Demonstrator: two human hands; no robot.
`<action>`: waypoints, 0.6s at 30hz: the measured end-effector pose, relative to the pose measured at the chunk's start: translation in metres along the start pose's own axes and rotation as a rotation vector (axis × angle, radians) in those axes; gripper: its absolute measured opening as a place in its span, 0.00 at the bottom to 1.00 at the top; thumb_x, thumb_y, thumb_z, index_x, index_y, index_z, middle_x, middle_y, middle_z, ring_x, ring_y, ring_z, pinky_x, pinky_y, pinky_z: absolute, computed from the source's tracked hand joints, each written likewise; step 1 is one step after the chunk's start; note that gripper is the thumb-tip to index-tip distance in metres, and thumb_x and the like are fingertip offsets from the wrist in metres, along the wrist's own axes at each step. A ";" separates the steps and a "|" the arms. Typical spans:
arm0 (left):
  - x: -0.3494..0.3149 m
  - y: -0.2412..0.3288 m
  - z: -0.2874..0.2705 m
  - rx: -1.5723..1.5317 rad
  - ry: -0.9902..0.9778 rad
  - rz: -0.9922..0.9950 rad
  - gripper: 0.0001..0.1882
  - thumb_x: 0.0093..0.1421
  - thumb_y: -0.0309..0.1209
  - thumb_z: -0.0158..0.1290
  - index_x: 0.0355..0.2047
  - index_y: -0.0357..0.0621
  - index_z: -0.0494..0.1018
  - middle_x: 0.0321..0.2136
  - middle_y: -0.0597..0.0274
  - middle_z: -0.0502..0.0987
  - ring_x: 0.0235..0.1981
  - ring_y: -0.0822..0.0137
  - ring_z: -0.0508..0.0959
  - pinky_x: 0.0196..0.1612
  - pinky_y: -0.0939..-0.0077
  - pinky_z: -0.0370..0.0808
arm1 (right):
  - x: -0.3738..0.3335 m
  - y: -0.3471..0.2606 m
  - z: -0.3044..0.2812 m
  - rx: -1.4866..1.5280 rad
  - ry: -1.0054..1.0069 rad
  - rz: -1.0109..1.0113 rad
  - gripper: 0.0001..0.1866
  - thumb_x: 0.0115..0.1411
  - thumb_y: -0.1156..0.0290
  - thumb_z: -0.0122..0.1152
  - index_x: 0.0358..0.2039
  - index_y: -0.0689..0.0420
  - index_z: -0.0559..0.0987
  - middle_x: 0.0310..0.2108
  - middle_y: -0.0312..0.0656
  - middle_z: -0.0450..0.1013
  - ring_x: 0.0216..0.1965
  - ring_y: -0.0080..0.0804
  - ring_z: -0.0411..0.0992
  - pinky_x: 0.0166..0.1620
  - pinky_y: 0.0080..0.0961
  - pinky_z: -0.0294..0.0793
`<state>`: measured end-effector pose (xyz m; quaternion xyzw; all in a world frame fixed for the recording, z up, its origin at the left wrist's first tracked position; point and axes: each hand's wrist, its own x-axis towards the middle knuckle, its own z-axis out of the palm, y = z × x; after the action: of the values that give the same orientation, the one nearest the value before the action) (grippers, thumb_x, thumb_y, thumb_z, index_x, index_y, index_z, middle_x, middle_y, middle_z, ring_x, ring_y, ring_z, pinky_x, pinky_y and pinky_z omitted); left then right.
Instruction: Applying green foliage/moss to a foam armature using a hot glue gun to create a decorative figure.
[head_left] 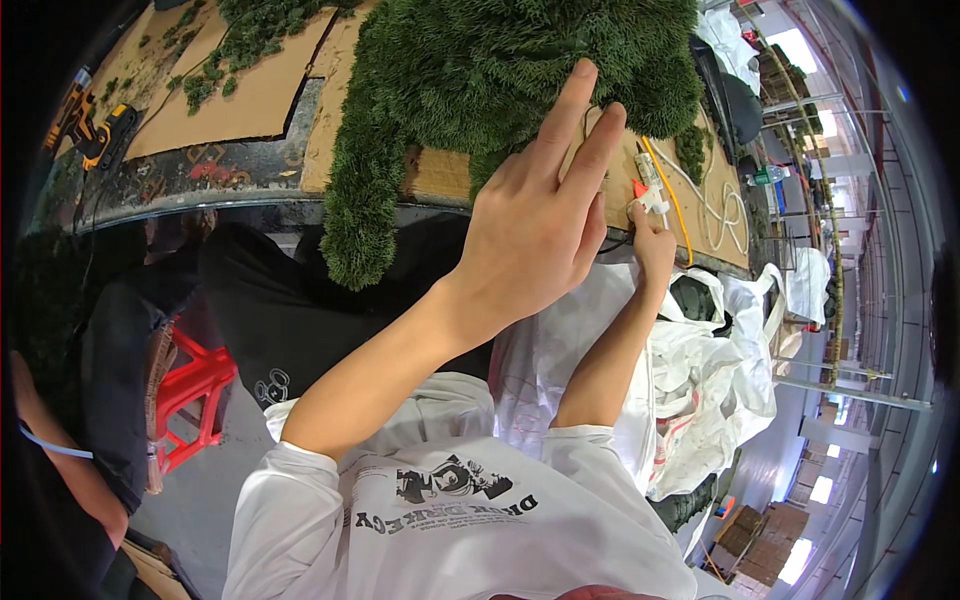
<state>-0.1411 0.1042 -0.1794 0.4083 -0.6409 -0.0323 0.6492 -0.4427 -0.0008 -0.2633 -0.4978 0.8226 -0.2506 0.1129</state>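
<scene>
My left hand [530, 225] reaches forward with its index and middle fingers stretched out over a dense mass of green artificial evergreen foliage [430, 100]. The thumb lies along the side of the hand, and nothing shows in its grasp. At the right, my right hand [655, 245] is closed around a white glue gun [653, 198] with a red-orange part, at the table's near edge. Most of its handle is hidden by my fingers. One strand of foliage [360, 230] hangs over the table edge.
A cardboard sheet [230, 95] with loose green sprigs and a yellow-black power tool [105, 135] lie at the left. An orange cord [675, 195] and a white cord [735, 220] run beside the glue gun. White sacks [715, 370] stand at right, a red stool [190, 390] at left.
</scene>
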 end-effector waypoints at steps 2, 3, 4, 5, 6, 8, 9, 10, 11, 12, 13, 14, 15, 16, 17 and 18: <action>0.001 0.001 -0.001 -0.016 0.003 -0.014 0.37 0.53 0.18 0.57 0.66 0.35 0.65 0.71 0.35 0.58 0.44 0.52 0.83 0.41 0.65 0.82 | 0.009 0.004 0.004 -0.060 0.014 -0.023 0.35 0.52 0.39 0.70 0.30 0.68 0.86 0.30 0.59 0.81 0.37 0.49 0.82 0.47 0.40 0.78; 0.002 0.000 -0.003 -0.022 0.050 0.011 0.37 0.53 0.18 0.57 0.66 0.35 0.65 0.70 0.36 0.58 0.44 0.51 0.83 0.41 0.65 0.82 | 0.012 0.004 0.003 -0.092 -0.045 -0.029 0.35 0.51 0.40 0.71 0.30 0.69 0.86 0.29 0.59 0.81 0.36 0.48 0.82 0.45 0.40 0.78; 0.003 -0.001 -0.005 -0.028 0.097 0.036 0.37 0.53 0.18 0.57 0.65 0.36 0.65 0.70 0.36 0.59 0.44 0.51 0.83 0.41 0.65 0.83 | 0.014 0.003 0.003 -0.125 -0.104 -0.034 0.36 0.51 0.40 0.71 0.30 0.69 0.86 0.29 0.59 0.81 0.35 0.47 0.82 0.44 0.40 0.78; 0.005 -0.002 -0.007 -0.032 0.105 0.034 0.37 0.53 0.18 0.57 0.65 0.36 0.65 0.70 0.36 0.59 0.44 0.51 0.83 0.41 0.65 0.83 | 0.017 0.003 0.003 -0.137 -0.109 -0.017 0.35 0.51 0.40 0.72 0.29 0.69 0.85 0.27 0.56 0.81 0.33 0.46 0.81 0.42 0.40 0.77; 0.007 -0.004 -0.008 -0.009 0.096 0.037 0.37 0.52 0.19 0.58 0.65 0.36 0.66 0.70 0.37 0.59 0.44 0.50 0.83 0.41 0.65 0.83 | 0.019 0.005 0.002 -0.143 -0.104 -0.021 0.35 0.51 0.40 0.72 0.29 0.69 0.85 0.27 0.56 0.81 0.33 0.46 0.81 0.42 0.40 0.77; 0.007 -0.004 -0.009 0.013 0.096 0.038 0.37 0.52 0.19 0.58 0.65 0.36 0.66 0.70 0.38 0.59 0.44 0.49 0.84 0.41 0.65 0.84 | 0.019 0.003 -0.001 -0.059 -0.095 -0.049 0.33 0.50 0.42 0.76 0.22 0.68 0.84 0.21 0.45 0.77 0.25 0.34 0.76 0.35 0.34 0.75; 0.005 -0.002 -0.009 -0.006 0.058 -0.001 0.37 0.52 0.19 0.59 0.65 0.36 0.66 0.71 0.38 0.59 0.45 0.49 0.84 0.41 0.65 0.84 | 0.020 -0.001 -0.001 -0.064 -0.092 -0.056 0.33 0.50 0.42 0.76 0.22 0.68 0.84 0.21 0.45 0.77 0.25 0.34 0.76 0.35 0.34 0.75; 0.003 -0.001 -0.008 -0.024 0.020 -0.039 0.37 0.52 0.19 0.59 0.65 0.36 0.66 0.71 0.38 0.59 0.46 0.49 0.84 0.41 0.66 0.84 | 0.020 -0.005 -0.001 -0.068 -0.096 -0.030 0.33 0.51 0.42 0.76 0.25 0.68 0.84 0.23 0.45 0.78 0.25 0.35 0.76 0.36 0.35 0.76; 0.002 0.000 -0.008 -0.030 0.026 -0.041 0.37 0.52 0.19 0.59 0.65 0.36 0.66 0.71 0.38 0.59 0.46 0.49 0.84 0.41 0.66 0.84 | 0.021 -0.006 -0.002 -0.075 -0.097 0.001 0.33 0.51 0.43 0.75 0.29 0.68 0.84 0.24 0.45 0.79 0.25 0.36 0.76 0.36 0.36 0.76; 0.001 0.001 -0.007 -0.041 0.013 -0.054 0.37 0.52 0.19 0.59 0.64 0.36 0.66 0.71 0.38 0.58 0.48 0.49 0.83 0.41 0.66 0.84 | 0.022 -0.006 0.001 -0.081 -0.092 -0.001 0.33 0.51 0.43 0.75 0.29 0.68 0.84 0.24 0.45 0.79 0.25 0.36 0.76 0.36 0.36 0.76; 0.000 0.002 -0.005 -0.053 0.000 -0.067 0.37 0.52 0.20 0.60 0.64 0.35 0.66 0.71 0.38 0.58 0.49 0.49 0.83 0.41 0.67 0.85 | 0.022 -0.006 0.005 -0.025 -0.026 -0.144 0.32 0.53 0.43 0.73 0.32 0.66 0.83 0.24 0.43 0.78 0.23 0.33 0.75 0.32 0.33 0.75; -0.001 0.001 -0.003 -0.054 0.005 -0.070 0.37 0.52 0.20 0.60 0.64 0.35 0.66 0.71 0.38 0.58 0.49 0.49 0.83 0.41 0.67 0.85 | 0.022 -0.008 0.008 0.033 0.038 -0.290 0.30 0.55 0.43 0.70 0.35 0.64 0.82 0.24 0.42 0.78 0.21 0.31 0.74 0.29 0.31 0.73; -0.001 0.000 -0.001 -0.048 0.018 -0.059 0.38 0.52 0.19 0.59 0.66 0.38 0.65 0.72 0.40 0.56 0.44 0.52 0.84 0.39 0.68 0.84 | 0.023 -0.009 0.006 0.028 0.038 -0.293 0.30 0.55 0.43 0.70 0.35 0.64 0.82 0.24 0.42 0.78 0.21 0.31 0.74 0.29 0.31 0.73; -0.002 -0.001 0.001 -0.041 0.030 -0.047 0.39 0.53 0.18 0.59 0.67 0.41 0.64 0.74 0.42 0.54 0.39 0.56 0.84 0.37 0.69 0.83 | 0.023 -0.009 0.002 0.125 -0.083 -0.160 0.27 0.57 0.46 0.68 0.35 0.61 0.81 0.23 0.39 0.75 0.19 0.27 0.71 0.25 0.27 0.69; -0.002 -0.001 0.002 -0.039 0.035 -0.049 0.39 0.53 0.18 0.59 0.67 0.41 0.64 0.74 0.42 0.54 0.39 0.56 0.84 0.37 0.69 0.83 | 0.023 -0.013 -0.002 0.222 -0.205 -0.027 0.23 0.59 0.48 0.65 0.35 0.58 0.79 0.21 0.37 0.73 0.17 0.24 0.68 0.21 0.22 0.65; -0.002 -0.001 0.002 0.004 0.021 -0.052 0.38 0.53 0.18 0.59 0.67 0.41 0.65 0.74 0.42 0.54 0.38 0.57 0.84 0.37 0.68 0.83 | 0.021 -0.015 -0.004 0.220 -0.206 -0.032 0.23 0.59 0.48 0.65 0.35 0.58 0.79 0.21 0.37 0.73 0.17 0.24 0.68 0.21 0.22 0.65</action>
<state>-0.1431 0.1040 -0.1820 0.4263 -0.6234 -0.0434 0.6541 -0.4432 -0.0239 -0.2510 -0.5184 0.7662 -0.2885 0.2467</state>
